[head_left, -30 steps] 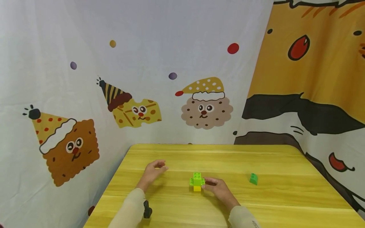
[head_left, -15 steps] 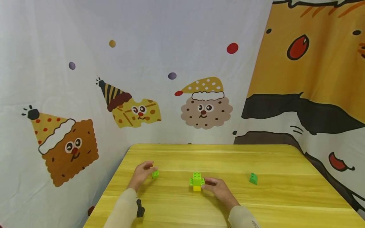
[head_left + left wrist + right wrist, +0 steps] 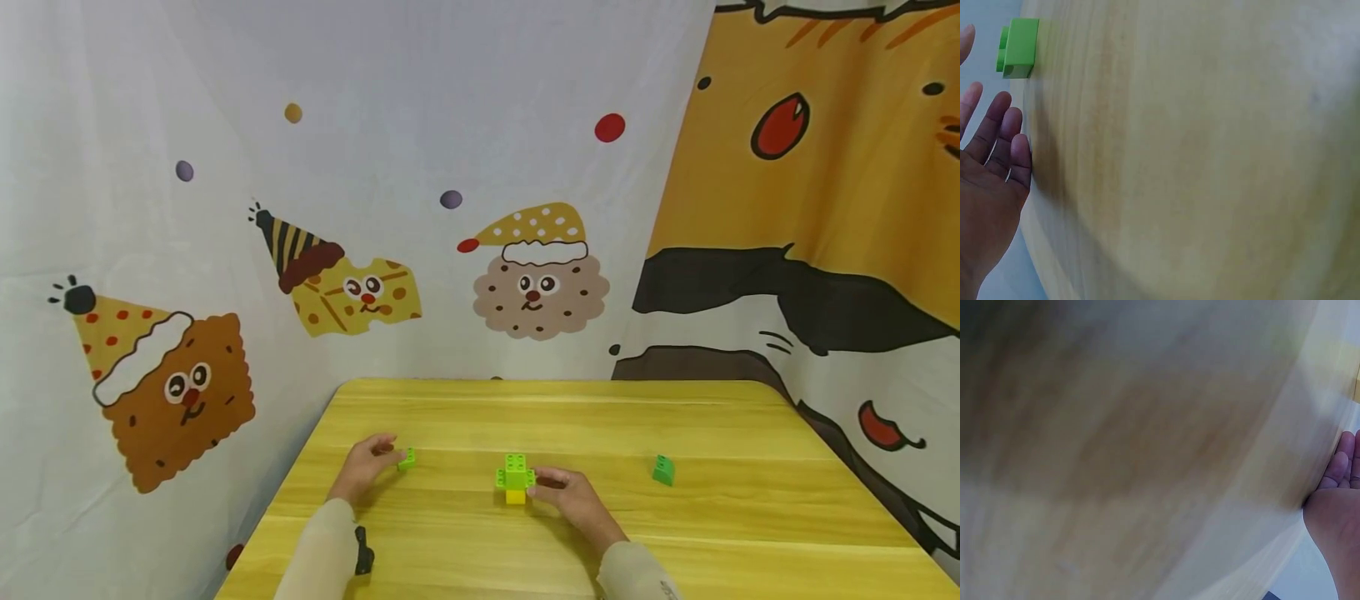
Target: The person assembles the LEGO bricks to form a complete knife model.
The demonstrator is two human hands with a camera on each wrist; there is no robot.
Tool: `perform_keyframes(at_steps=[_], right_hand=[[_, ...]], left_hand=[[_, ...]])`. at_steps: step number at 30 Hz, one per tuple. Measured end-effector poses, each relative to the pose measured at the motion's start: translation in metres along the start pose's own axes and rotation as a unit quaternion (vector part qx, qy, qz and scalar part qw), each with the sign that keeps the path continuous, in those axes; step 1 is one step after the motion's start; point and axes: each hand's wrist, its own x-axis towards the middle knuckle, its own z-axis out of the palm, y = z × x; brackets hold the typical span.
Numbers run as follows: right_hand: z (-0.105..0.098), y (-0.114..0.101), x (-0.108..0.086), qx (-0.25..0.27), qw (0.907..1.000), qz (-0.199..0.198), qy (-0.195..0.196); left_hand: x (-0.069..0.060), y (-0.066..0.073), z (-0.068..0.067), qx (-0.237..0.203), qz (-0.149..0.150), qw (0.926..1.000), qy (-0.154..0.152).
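Observation:
Near the left of the table, my left hand (image 3: 362, 468) reaches beside a small lime-green toy brick (image 3: 407, 459). In the left wrist view, the fingers are spread and a gap shows between them and that brick (image 3: 1021, 47). A stack of toy bricks (image 3: 515, 473), lime green over a yellow base, stands upright mid-table with a studded green piece at each side. My right hand (image 3: 576, 500) holds the stack's right side between thumb and fingers. The right wrist view shows only part of the hand (image 3: 1338, 500) and not the grip.
A darker green sloped brick (image 3: 663, 470) lies to the right on the wooden table (image 3: 750, 517). Behind the table hangs a white cloth (image 3: 420, 100) printed with cartoon figures. A black device (image 3: 363, 552) sits by the left sleeve.
My left hand has drawn back leftward from the lime-green brick, which has come into view, then moved slightly lower beside it. The right hand stays at the stack.

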Motion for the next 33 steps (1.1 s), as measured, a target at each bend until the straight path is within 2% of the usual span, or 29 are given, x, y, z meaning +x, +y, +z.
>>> perform_keyframes(at_steps=[12,22,33], right_hand=[[0.002,0.000,0.000,0.000,1.0000,-0.007,0.003],[0.001,0.000,0.002,-0.010,0.9999,-0.005,0.005],[0.001,-0.001,0.002,-0.008,1.0000,0.002,0.003]], left_hand=[[0.004,-0.006,0.000,0.005,-0.019,0.9996,-0.018],[0.011,-0.014,0.001,0.033,-0.008,0.9990,-0.030],[0.012,-0.017,0.006,0.051,-0.001,0.9986,-0.014]])
